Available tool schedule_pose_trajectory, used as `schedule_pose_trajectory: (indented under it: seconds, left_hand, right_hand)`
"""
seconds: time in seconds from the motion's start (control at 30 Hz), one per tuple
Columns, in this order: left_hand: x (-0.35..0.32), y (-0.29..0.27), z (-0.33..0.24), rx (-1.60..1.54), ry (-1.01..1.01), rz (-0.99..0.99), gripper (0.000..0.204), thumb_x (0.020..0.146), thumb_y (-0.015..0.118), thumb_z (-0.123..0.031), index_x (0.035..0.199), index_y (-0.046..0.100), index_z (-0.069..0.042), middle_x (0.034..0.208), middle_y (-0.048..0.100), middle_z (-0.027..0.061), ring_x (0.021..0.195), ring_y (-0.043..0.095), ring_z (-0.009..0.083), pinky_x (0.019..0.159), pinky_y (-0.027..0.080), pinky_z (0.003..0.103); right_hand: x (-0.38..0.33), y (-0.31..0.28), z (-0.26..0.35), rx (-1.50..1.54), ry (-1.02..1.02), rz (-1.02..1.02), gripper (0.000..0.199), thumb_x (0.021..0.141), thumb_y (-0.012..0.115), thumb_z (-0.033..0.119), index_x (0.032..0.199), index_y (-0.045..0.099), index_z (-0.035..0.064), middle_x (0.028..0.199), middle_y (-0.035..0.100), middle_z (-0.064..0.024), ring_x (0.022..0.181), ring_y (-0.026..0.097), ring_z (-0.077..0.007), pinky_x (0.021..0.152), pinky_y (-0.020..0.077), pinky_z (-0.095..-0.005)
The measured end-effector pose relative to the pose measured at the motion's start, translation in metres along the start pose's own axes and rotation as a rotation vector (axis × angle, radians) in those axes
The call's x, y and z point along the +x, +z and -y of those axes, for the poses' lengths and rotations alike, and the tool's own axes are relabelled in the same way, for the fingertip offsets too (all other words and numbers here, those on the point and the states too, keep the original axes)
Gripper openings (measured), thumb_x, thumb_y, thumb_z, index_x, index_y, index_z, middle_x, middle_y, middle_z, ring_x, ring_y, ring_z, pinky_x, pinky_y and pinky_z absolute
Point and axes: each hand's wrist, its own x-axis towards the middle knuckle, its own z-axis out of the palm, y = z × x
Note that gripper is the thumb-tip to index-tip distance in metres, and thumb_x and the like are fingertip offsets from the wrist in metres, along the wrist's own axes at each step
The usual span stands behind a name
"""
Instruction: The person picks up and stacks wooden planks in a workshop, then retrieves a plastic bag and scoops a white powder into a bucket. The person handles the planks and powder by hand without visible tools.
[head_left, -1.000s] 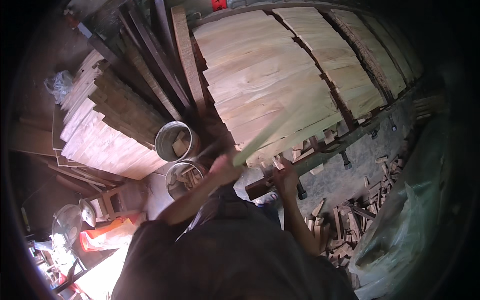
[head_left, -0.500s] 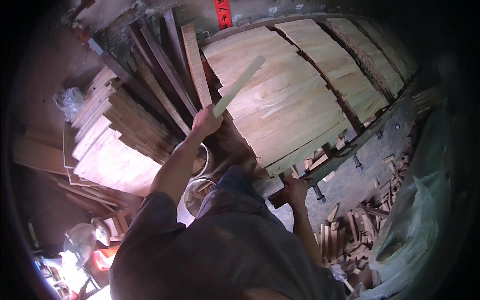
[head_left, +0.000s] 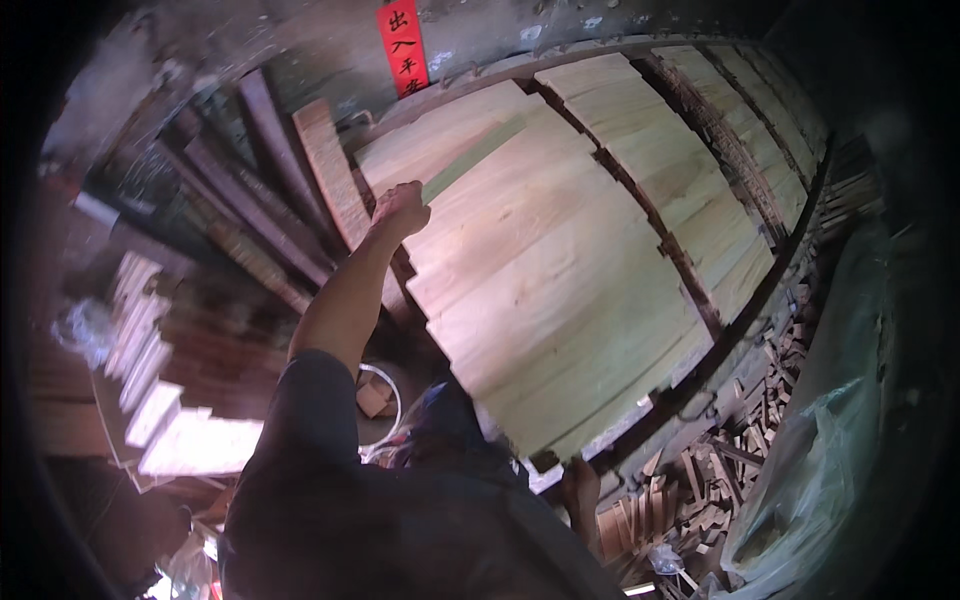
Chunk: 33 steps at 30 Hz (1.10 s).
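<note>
My left hand (head_left: pixel 401 209) is closed round one end of a flat, pale greenish strip (head_left: pixel 472 160). The strip slants up and to the right above the nearest panel of light wooden boards (head_left: pixel 540 290); whether it touches the wood I cannot tell. That panel is made of boards laid edge to edge, with stepped ends along its left side. Low down by the panel's near corner is my right hand (head_left: pixel 580 490), beside a dark bar (head_left: pixel 640 428) that runs along the panel's edge. Its fingers are dim and mostly hidden.
More board panels (head_left: pixel 630 125) continue rightward, with dark gaps between. Dark beams (head_left: pixel 235 195) lean at the left, above stacked boards (head_left: pixel 150 350). A round bucket (head_left: pixel 397 405) with wood blocks stands near my legs. Wood offcuts (head_left: pixel 720 470) and plastic sheeting (head_left: pixel 810 480) lie at right.
The view has shifted, and the panels show nearer and fuller. My left hand has carried the strip further over the near panel. My right hand now shows lower in the picture and less clearly.
</note>
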Motion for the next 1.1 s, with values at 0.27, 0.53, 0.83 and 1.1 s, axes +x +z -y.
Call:
schedule_pose_trajectory:
  seconds: [0.27, 0.53, 0.83, 1.1]
  left_hand:
    - [0.191, 0.038, 0.026, 0.034, 0.021, -0.088, 0.043, 0.086, 0.065, -0.028, 0.126, 0.059, -0.010, 0.123, 0.064, 0.0169, 0.118, 0.060, 0.0360, 0.099, 0.047, 0.048]
    - [0.246, 0.119, 0.064, 0.075, 0.073, -0.410, 0.038, 0.089, 0.062, -0.022, 0.126, 0.056, -0.013, 0.137, 0.049, 0.0075, 0.129, 0.044, 0.0305, 0.108, 0.035, 0.048]
    - [0.260, 0.139, 0.101, 0.049, 0.105, -0.554, 0.038, 0.088, 0.064, -0.023, 0.124, 0.061, -0.014, 0.122, 0.058, 0.0105, 0.117, 0.051, 0.0320, 0.097, 0.040, 0.049]
    - [0.259, 0.132, 0.097, -0.098, 0.053, -0.632, 0.041, 0.078, 0.071, -0.019, 0.119, 0.066, -0.013, 0.118, 0.060, 0.0059, 0.112, 0.051, 0.0294, 0.093, 0.041, 0.047]
  right_hand:
    - [0.080, -0.002, 0.105, 0.358, 0.379, 0.176, 0.037, 0.085, 0.065, 0.010, 0.120, 0.065, -0.0002, 0.104, 0.072, -0.0175, 0.093, 0.070, -0.0231, 0.085, 0.0548, -0.0366]
    - [0.155, -0.014, 0.147, 0.106, 0.282, 0.422, 0.040, 0.086, 0.063, 0.012, 0.124, 0.062, -0.0010, 0.109, 0.071, -0.0190, 0.093, 0.070, -0.0277, 0.084, 0.0551, -0.0374]
    - [0.290, -0.020, 0.164, 0.055, 0.032, 0.339, 0.039, 0.083, 0.062, 0.003, 0.121, 0.063, 0.0014, 0.110, 0.069, -0.0177, 0.095, 0.068, -0.0312, 0.086, 0.0539, -0.0402]
    - [0.418, -0.001, 0.231, -0.006, -0.227, 0.362, 0.042, 0.081, 0.065, 0.003, 0.123, 0.061, 0.0031, 0.112, 0.067, -0.0192, 0.100, 0.064, -0.0363, 0.090, 0.0518, -0.0439]
